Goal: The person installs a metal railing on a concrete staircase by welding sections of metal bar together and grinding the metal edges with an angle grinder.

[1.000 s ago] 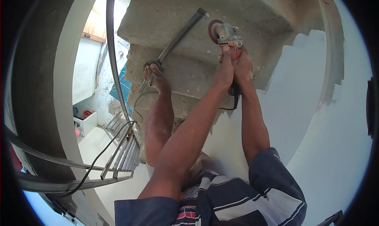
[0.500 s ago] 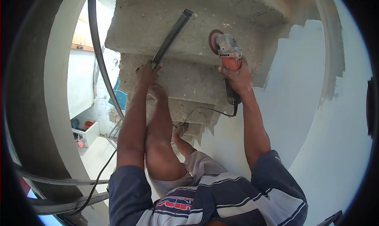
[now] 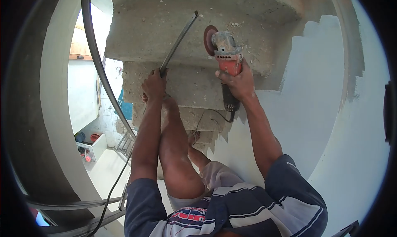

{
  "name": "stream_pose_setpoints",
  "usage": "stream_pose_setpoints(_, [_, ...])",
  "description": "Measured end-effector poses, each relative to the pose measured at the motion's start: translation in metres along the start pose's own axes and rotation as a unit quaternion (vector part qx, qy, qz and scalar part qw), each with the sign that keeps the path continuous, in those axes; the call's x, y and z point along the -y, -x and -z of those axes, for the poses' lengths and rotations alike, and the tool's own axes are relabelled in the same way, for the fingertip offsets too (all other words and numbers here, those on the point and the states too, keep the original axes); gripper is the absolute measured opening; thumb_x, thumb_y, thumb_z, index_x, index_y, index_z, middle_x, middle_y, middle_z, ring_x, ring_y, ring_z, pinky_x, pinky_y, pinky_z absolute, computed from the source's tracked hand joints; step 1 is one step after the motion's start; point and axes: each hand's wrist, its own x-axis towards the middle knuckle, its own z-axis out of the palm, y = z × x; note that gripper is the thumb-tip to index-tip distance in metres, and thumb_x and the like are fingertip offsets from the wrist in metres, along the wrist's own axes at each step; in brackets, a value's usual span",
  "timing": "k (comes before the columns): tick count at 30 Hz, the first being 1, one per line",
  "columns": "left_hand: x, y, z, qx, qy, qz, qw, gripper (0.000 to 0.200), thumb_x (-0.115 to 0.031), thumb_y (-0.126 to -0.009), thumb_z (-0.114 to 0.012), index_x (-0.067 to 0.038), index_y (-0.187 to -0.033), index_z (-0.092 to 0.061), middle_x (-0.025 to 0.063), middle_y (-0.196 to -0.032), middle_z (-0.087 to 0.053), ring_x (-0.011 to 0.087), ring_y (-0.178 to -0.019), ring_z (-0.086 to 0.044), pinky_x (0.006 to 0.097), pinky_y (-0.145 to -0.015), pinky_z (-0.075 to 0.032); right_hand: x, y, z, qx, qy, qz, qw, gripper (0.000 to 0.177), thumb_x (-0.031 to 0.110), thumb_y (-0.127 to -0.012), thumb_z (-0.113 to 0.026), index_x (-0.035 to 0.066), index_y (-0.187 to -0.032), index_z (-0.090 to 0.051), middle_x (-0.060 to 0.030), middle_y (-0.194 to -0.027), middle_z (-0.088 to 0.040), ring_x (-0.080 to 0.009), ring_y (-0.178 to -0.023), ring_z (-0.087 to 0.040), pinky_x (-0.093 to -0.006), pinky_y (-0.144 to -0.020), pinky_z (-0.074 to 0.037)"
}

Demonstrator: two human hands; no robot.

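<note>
My left hand (image 3: 154, 86) is closed around the lower part of a metal bar (image 3: 180, 39), which slants up and to the right over the concrete step. In my right hand (image 3: 240, 83) is a red and black angle grinder (image 3: 230, 65), fingers wrapped round its body. The grinder's reddish-brown disc (image 3: 210, 40) faces the bar, with a gap between them. From the grinder's back end a black cord (image 3: 223, 117) curves down to the left. My left wrist is close above my bent knee (image 3: 170, 106).
Rough concrete stairs (image 3: 136, 34) descend below my hands, and a foot (image 3: 194, 135) rests on a lower step. A long metal rail (image 3: 98, 59) bends down the left side. White-painted wall (image 3: 306, 75) borders the right. Through the left opening, a white box (image 3: 98, 146) stands below.
The grinder has moved left, nearer the bar. My left hand has turned the bar, which now shows a narrower side.
</note>
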Motion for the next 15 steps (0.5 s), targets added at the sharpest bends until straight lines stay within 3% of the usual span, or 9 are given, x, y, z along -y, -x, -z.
stream_pose_setpoints(2, [0.0, -0.003, -0.002, -0.038, 0.053, 0.027, 0.997, 0.046, -0.058, -0.097, -0.055, -0.016, -0.107, -0.071, 0.0181, -0.086, -0.073, 0.0424, -0.079, -0.072, 0.0552, -0.071, -0.056, -0.009, -0.005, -0.012, -0.005, -0.074, -0.002, 0.997, 0.065, 0.021, -0.074, -0.088, -0.001, -0.125, -0.054, -0.0093, -0.108, -0.065, -0.0157, -0.091, -0.063, -0.0333, -0.083, -0.055])
stream_pose_setpoints(3, [-0.001, -0.003, -0.002, -0.042, 0.053, 0.029, 0.997, 0.046, -0.058, -0.097, -0.055, -0.016, -0.107, -0.071, 0.0181, -0.086, -0.073, 0.0424, -0.079, -0.072, 0.0552, -0.071, -0.056, -0.01, -0.008, -0.015, -0.003, -0.076, 0.003, 0.997, 0.065, 0.021, -0.074, -0.088, -0.001, -0.125, -0.054, -0.0093, -0.108, -0.065, -0.0157, -0.091, -0.063, -0.0333, -0.083, -0.055])
stream_pose_setpoints(5, [-0.001, -0.001, -0.003, -0.08, 0.039, 0.01, 0.996, 0.028, -0.041, -0.096, -0.064, -0.016, -0.108, -0.068, 0.0125, -0.088, -0.074, 0.0371, -0.079, -0.073, 0.0481, -0.069, -0.058, -0.01, -0.012, -0.018, 0.03, -0.14, -0.014, 0.99, 0.066, 0.023, -0.071, -0.089, -0.001, -0.123, -0.056, -0.0099, -0.108, -0.068, -0.0181, -0.095, -0.066, -0.0348, -0.084, -0.055])
stream_pose_setpoints(9, [0.008, -0.007, -0.006, -0.037, 0.046, 0.0, 0.998, 0.026, -0.035, -0.095, -0.065, -0.013, -0.109, -0.067, 0.0124, -0.089, -0.074, 0.0357, -0.082, -0.073, 0.0466, -0.072, -0.058, -0.018, -0.034, -0.022, 0.087, -0.186, -0.077, 0.976, 0.061, 0.023, -0.072, -0.088, 0.0, -0.121, -0.058, -0.0089, -0.105, -0.067, -0.0173, -0.091, -0.066, -0.0344, -0.081, -0.056])
stream_pose_setpoints(15, [0.008, -0.008, -0.003, -0.012, 0.071, -0.014, 0.997, 0.024, -0.031, -0.096, -0.063, -0.01, -0.106, -0.065, 0.0158, -0.089, -0.074, 0.036, -0.084, -0.073, 0.047, -0.073, -0.059, -0.007, -0.063, -0.011, 0.197, -0.229, -0.043, 0.952, 0.056, 0.023, -0.072, -0.081, -0.001, -0.118, -0.059, -0.0091, -0.095, -0.066, -0.0212, -0.082, -0.068, -0.0356, -0.074, -0.057])
